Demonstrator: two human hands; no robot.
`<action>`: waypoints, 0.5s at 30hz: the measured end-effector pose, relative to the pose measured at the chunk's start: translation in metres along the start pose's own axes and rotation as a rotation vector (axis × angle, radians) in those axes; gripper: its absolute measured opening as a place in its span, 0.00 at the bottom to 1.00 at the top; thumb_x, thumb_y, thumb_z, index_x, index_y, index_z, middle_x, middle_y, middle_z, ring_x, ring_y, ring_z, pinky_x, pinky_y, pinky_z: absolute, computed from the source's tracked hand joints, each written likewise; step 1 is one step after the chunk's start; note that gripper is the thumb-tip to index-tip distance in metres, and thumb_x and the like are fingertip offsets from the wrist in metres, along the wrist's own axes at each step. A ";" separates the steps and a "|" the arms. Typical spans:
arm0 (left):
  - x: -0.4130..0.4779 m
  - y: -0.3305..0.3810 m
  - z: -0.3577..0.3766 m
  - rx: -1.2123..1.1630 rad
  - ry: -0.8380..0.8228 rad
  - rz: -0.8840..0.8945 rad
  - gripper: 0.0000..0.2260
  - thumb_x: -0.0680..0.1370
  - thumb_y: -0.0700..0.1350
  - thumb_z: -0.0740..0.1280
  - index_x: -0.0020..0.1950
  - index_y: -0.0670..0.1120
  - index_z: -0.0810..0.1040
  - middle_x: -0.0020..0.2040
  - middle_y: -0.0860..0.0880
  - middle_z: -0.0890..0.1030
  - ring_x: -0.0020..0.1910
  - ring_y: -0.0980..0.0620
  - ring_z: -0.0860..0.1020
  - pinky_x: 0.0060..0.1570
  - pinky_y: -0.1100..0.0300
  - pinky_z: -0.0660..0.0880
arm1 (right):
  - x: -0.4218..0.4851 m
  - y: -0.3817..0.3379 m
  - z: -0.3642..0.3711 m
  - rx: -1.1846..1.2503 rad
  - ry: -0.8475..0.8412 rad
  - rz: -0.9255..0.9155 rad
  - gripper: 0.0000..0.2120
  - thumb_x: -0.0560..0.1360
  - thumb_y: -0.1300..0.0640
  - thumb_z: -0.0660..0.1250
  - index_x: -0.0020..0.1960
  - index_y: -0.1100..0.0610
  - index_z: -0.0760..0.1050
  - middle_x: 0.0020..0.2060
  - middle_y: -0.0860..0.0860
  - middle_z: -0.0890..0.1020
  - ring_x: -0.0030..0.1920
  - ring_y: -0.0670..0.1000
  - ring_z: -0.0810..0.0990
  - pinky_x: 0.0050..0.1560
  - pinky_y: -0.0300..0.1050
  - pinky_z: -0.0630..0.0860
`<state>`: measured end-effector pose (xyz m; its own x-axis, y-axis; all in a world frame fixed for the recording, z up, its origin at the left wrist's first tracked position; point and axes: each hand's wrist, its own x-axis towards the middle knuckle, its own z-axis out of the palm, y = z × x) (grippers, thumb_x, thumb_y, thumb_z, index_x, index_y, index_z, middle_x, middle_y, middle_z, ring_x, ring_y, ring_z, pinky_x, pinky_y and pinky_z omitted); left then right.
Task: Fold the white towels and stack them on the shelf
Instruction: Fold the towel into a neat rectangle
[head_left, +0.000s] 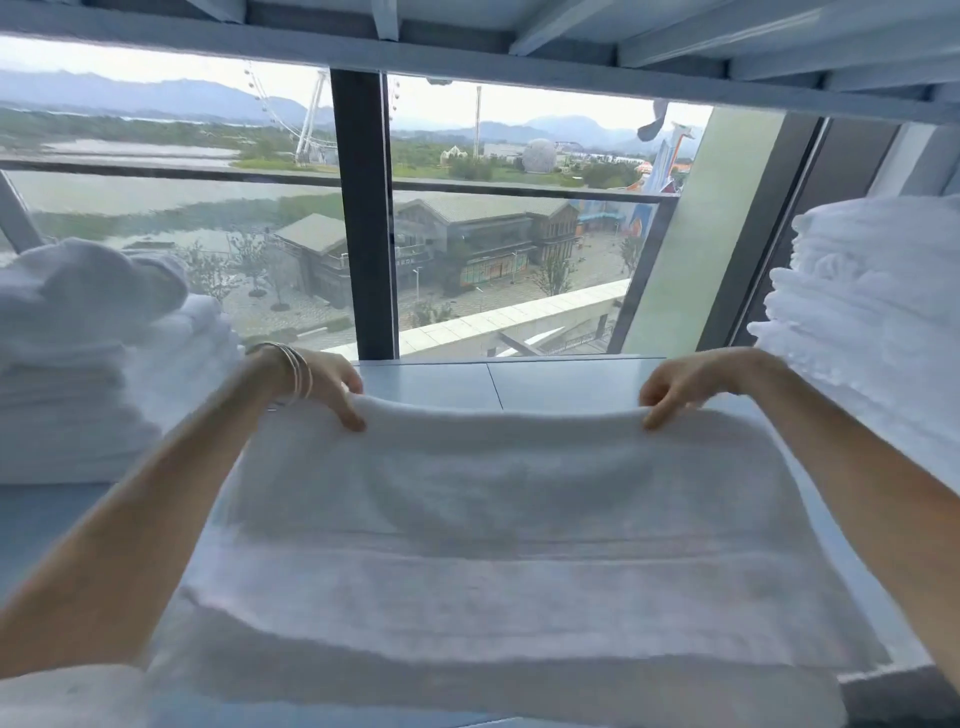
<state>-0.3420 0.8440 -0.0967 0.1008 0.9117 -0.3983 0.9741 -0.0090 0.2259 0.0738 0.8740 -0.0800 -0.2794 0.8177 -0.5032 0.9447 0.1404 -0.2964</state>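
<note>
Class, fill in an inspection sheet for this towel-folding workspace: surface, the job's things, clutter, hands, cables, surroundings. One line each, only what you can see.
Surface: pale grey flat shelf board, showing beyond the towel.
Job's things: large white terry towel spread across the board; left stack of folded white towels with a crumpled white towel on top; right stack of folded white towels.
Clutter: nothing seen.
Hands: left hand and right hand each pinch the spread towel's far edge; thin silver bangles on the left wrist.
Cables: nothing seen.
Surroundings: tall glass window behind the shelf; grey metal shelf frame overhead.
</note>
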 end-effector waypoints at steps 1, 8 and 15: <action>0.016 0.002 0.014 0.154 0.162 -0.055 0.13 0.70 0.49 0.73 0.53 0.51 0.78 0.55 0.48 0.79 0.50 0.50 0.77 0.51 0.57 0.72 | 0.016 -0.001 0.010 -0.133 0.158 0.014 0.09 0.70 0.51 0.71 0.47 0.55 0.81 0.40 0.47 0.83 0.44 0.49 0.79 0.38 0.37 0.71; 0.048 0.002 0.162 0.144 0.089 -0.008 0.30 0.77 0.65 0.52 0.75 0.61 0.44 0.76 0.57 0.40 0.76 0.48 0.40 0.69 0.36 0.40 | 0.060 -0.002 0.140 -0.130 0.280 0.039 0.40 0.72 0.29 0.52 0.75 0.51 0.52 0.75 0.52 0.54 0.74 0.54 0.54 0.72 0.56 0.55; 0.044 -0.003 0.170 0.150 0.264 -0.020 0.26 0.79 0.64 0.47 0.75 0.62 0.45 0.77 0.55 0.41 0.76 0.50 0.40 0.69 0.38 0.40 | 0.068 0.004 0.186 -0.241 0.459 0.020 0.31 0.76 0.34 0.45 0.76 0.45 0.45 0.76 0.48 0.44 0.75 0.51 0.40 0.70 0.63 0.41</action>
<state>-0.3063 0.8142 -0.2658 0.0446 0.9874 -0.1521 0.9964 -0.0329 0.0787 0.0269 0.8265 -0.2660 -0.2076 0.9747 -0.0826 0.9770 0.2023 -0.0676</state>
